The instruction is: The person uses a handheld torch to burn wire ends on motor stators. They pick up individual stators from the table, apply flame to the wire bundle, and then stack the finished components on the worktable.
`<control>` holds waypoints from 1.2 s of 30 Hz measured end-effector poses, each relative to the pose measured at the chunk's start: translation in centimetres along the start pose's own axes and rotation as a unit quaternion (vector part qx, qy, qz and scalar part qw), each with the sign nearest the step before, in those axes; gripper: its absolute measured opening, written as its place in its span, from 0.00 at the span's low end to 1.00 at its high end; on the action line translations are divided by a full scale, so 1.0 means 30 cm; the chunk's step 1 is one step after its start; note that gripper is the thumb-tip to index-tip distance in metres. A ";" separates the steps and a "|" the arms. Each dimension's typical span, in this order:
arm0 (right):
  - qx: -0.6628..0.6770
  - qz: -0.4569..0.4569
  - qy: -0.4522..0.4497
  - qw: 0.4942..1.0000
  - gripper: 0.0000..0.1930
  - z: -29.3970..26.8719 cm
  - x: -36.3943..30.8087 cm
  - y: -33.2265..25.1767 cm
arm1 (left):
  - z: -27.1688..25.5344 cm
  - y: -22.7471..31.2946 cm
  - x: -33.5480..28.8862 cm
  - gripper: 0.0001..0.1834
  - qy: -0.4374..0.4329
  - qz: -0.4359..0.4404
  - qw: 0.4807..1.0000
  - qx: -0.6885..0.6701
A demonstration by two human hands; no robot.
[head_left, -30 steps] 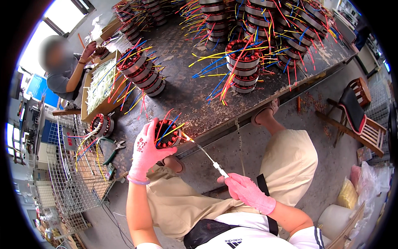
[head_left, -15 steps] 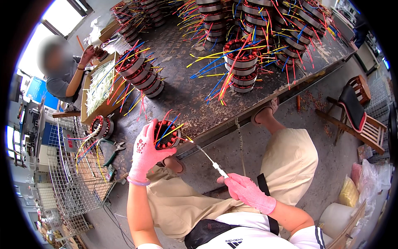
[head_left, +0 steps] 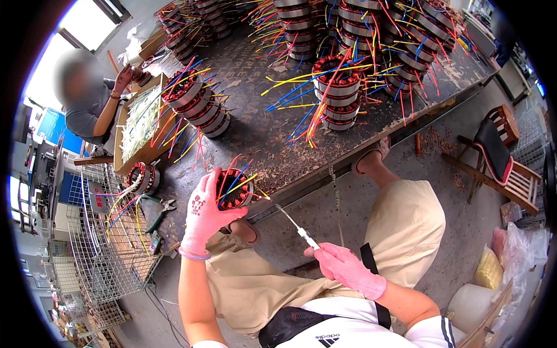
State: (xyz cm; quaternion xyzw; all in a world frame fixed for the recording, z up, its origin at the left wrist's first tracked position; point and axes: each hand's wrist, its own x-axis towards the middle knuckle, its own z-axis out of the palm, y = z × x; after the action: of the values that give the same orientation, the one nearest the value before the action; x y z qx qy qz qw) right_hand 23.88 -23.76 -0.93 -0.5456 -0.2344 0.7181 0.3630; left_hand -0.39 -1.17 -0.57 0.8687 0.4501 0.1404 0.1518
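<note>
My left hand point(head_left: 204, 216), in a pink glove, grips a motor stator point(head_left: 236, 197) by its side at the table's near edge. Red copper windings ring its inside, and red, blue and yellow leads stick out of it. My right hand point(head_left: 351, 269), gloved too, is closed round a slim tool point(head_left: 304, 235) with a white handle and a thin shaft; its exact kind I cannot make out. The shaft's far end meets or nearly meets the tips of a lead beside the stator. Left of my left hand lie a second stator point(head_left: 143, 178) and green-handled pliers point(head_left: 159, 213).
Stacked stators point(head_left: 337, 95) with loose leads stand across the dark worn table point(head_left: 261, 139). A cardboard box point(head_left: 141, 130) of pale sleeves sits at the left, near a co-worker point(head_left: 96, 110). A wire basket point(head_left: 110, 232) flanks the table; a wooden chair point(head_left: 499, 162) stands right.
My hands, the stator and the tool stay almost exactly where they were. The co-worker's raised hand has shifted very slightly.
</note>
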 end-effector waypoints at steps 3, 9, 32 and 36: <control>0.005 -0.005 -0.010 1.000 0.17 0.002 0.009 0.013 | 0.003 -0.005 -0.001 0.58 0.005 0.007 1.000 -0.001; -0.004 0.007 -0.001 1.000 0.17 0.008 0.001 -0.012 | 0.001 -0.008 -0.002 0.58 0.002 0.007 1.000 -0.003; 0.004 -0.011 0.013 1.000 0.17 -0.019 0.002 0.031 | -0.033 0.002 0.009 0.55 -0.014 0.072 0.997 -0.014; 0.013 -0.037 0.006 0.999 0.17 -0.009 0.008 0.034 | -0.034 0.022 0.004 0.55 -0.029 0.077 0.997 -0.007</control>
State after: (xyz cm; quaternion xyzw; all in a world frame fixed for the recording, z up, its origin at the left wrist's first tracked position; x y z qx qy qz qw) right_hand 23.84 -24.23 -1.92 -0.5359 -0.2428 0.7043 0.3974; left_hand -0.23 -1.30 0.63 0.9035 0.3761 0.1295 0.1598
